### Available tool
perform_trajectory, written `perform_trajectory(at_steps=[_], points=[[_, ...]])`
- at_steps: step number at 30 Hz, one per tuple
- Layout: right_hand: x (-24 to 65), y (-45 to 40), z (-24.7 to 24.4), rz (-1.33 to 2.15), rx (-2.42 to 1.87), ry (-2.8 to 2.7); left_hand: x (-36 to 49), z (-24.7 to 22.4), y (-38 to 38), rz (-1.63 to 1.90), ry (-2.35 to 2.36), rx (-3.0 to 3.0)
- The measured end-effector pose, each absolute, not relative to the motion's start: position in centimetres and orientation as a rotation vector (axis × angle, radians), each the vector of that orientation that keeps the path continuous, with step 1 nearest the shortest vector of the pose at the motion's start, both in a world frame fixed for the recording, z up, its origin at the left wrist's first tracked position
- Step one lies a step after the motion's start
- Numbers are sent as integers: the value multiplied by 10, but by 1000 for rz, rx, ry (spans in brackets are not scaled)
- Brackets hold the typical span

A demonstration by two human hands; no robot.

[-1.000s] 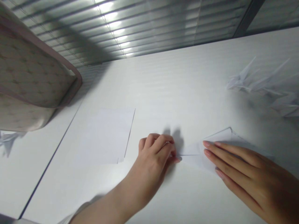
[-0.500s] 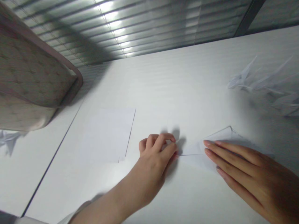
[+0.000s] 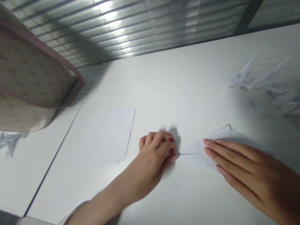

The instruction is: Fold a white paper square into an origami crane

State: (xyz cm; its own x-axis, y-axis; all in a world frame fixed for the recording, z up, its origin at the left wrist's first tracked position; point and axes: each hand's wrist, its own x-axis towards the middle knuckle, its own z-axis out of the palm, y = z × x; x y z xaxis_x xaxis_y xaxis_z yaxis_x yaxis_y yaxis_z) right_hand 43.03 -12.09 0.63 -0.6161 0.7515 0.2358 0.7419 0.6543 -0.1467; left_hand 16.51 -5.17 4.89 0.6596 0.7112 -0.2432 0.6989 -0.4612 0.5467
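A folded white paper (image 3: 192, 150) lies on the white table, its narrow tip pointing left and a raised corner at its top. My right hand (image 3: 246, 170) rests flat on the wide part of it, fingers stretched out and close together. Beside the narrow tip is my left hand (image 3: 159, 150), its fingers curled and the thumb near the index finger. The paper's tip shows just past these fingertips, and nothing can be seen between them.
Flat white sheets (image 3: 107, 134) lie to the left. Folded paper cranes (image 3: 241, 78) stand at the back right, another (image 3: 10, 140) at the far left. A patterned bag (image 3: 35, 72) is at the upper left, blinds (image 3: 152, 25) behind the table (image 3: 168, 81).
My left hand has shifted slightly left, and the paper's tip now shows clear of its fingertips. My right hand stays on the paper.
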Motion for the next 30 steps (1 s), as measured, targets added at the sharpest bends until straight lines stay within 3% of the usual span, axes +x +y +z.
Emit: perform_trajectory(at_steps=[21,24,27,30], points=[[435,-121,5,81,-1219,-2621,169,45,-55,66,1206,2423],[435,-122,4,73,-1206,-2650,166,43,-62,234,1252,2547],[438,-124,1,61,-1205,-2672,171,38,-82,579,948,2741],[442,-125,-1,58,-1186,-2690,183,31,-104,306,699,2923]])
